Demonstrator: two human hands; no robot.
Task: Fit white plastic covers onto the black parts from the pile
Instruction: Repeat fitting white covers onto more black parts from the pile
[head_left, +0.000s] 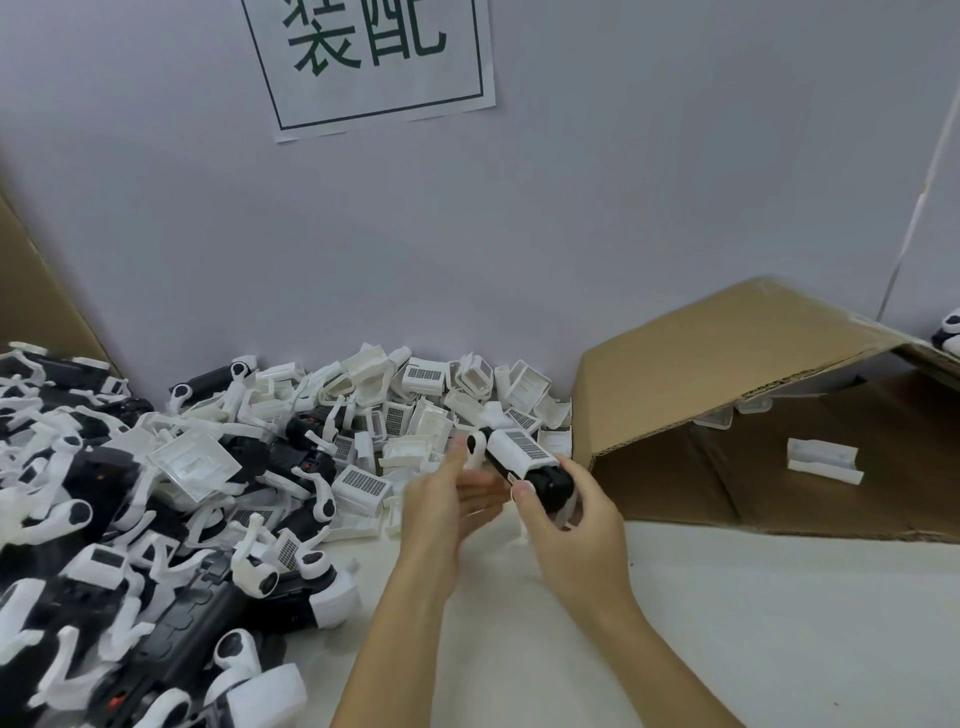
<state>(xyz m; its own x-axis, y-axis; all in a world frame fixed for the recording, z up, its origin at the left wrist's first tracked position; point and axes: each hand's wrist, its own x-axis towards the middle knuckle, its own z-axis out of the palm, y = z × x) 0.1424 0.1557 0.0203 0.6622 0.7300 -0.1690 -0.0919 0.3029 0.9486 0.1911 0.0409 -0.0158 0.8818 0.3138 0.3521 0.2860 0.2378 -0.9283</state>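
One black part (550, 483) wearing one white cover (519, 448) is gripped by the right hand (576, 525) above the table (779, 623); the left hand (441, 514) (blurred) lies open beside it, near an uncountable pile (208, 493).

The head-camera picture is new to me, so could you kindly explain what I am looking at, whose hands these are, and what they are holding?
There is no machine here. A person wears a wide-angle camera on the head, which looks forward and down, so the two bare arms coming from the bottom edge are the person's own.

The right hand grips a black part that already carries a white cover with a small grid patch. The left hand is beside it with straight, somewhat blurred fingers, holding nothing.

On the white table, to the left, lies a large pile of loose white covers and black parts. To the right an opened cardboard box lies on its side with a few white pieces inside. A paper sign hangs on the wall.
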